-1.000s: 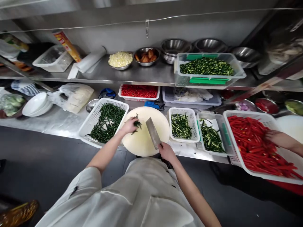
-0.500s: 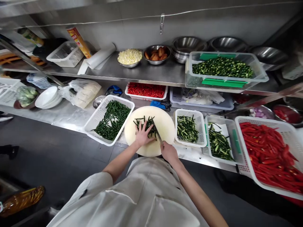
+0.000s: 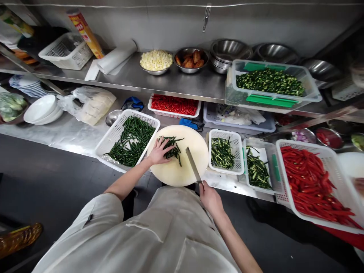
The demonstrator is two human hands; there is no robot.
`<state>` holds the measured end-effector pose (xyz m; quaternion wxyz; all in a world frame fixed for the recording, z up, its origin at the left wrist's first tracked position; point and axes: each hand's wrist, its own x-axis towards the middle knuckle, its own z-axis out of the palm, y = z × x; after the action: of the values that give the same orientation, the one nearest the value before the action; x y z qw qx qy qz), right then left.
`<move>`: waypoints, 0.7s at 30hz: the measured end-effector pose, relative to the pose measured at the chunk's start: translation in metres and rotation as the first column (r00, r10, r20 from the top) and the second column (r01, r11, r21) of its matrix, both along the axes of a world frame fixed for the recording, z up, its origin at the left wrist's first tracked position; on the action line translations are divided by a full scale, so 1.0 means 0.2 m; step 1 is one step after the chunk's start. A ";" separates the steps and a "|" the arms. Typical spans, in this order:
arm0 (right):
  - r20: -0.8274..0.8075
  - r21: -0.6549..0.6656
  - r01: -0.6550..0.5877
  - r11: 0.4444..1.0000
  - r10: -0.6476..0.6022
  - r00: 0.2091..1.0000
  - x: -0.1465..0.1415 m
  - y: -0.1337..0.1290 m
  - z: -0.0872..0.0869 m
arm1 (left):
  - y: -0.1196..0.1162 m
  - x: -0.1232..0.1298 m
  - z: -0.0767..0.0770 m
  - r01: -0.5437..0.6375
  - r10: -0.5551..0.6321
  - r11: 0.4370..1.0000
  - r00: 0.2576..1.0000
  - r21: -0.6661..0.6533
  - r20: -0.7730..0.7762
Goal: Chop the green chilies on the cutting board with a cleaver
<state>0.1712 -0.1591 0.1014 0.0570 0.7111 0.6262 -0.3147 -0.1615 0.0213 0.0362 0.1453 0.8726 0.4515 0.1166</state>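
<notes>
A round cutting board (image 3: 182, 172) lies on the counter before me. On its left half, my left hand (image 3: 159, 152) rests with spread fingers against a small pile of green peppers (image 3: 174, 148). My right hand (image 3: 209, 196) is closed round the handle of a knife (image 3: 193, 165) at the board's lower right. The blade lies over bare board, apart from the peppers. A white basket of whole green peppers (image 3: 132, 142) stands left of the board. On the right are a basket of cut green strips (image 3: 222, 153) and a clear tub with more strips (image 3: 257, 168).
A large basket of red peppers (image 3: 309, 185) is at the right, with part of another person's hand (image 3: 358, 185) beyond it. Behind the board stands a tray of red chillies (image 3: 174, 105). The steel shelf (image 3: 125, 81) above holds bowls and a clear tub of chopped greens (image 3: 270, 82).
My left hand has shifted left with the green peppers. The knife has come away from them toward the lower right. The view has also moved somewhat, and another person's hand shows at the right edge.
</notes>
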 end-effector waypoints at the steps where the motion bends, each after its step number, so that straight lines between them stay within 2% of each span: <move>1: -0.010 -0.033 0.012 0.999 -0.012 1.000 0.05 -0.06 -0.01 | -0.04 0.01 0.00 0.025 -0.025 1.000 0.999 -0.002 0.032; 4: -0.105 -0.076 0.063 0.995 -0.070 0.992 0.17 -0.19 -0.04 | -0.19 0.07 -0.04 0.083 -0.076 0.995 0.992 -0.060 0.103; 8: -0.202 -0.047 0.143 0.989 -0.150 0.968 0.26 -0.23 -0.05 | -0.32 0.26 -0.14 -0.004 0.013 0.995 0.996 -0.095 0.090; 11: -0.143 -0.035 0.149 0.988 -0.153 0.978 0.27 -0.18 -0.03 | -0.32 0.45 -0.19 0.008 -0.003 0.997 0.998 -0.080 0.063; 15: -0.011 -0.036 0.050 0.998 -0.050 0.999 0.23 -0.13 0.00 | -0.30 0.65 -0.24 0.216 -0.203 0.974 0.967 -0.072 0.154; 17: 0.003 -0.051 0.011 0.999 -0.011 1.000 0.21 -0.11 0.03 | -0.30 0.70 -0.26 0.279 -0.261 0.958 0.943 -0.062 0.205; 21: -0.020 -0.081 -0.002 0.997 0.000 1.000 0.27 -0.12 0.06 | -0.30 0.72 -0.28 0.307 -0.283 0.950 0.928 -0.064 0.243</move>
<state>0.2244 -0.1832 0.1134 0.0799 0.7046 0.6138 -0.3469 -0.0174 -0.0380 -0.0191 0.2565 0.9026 0.3004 0.1710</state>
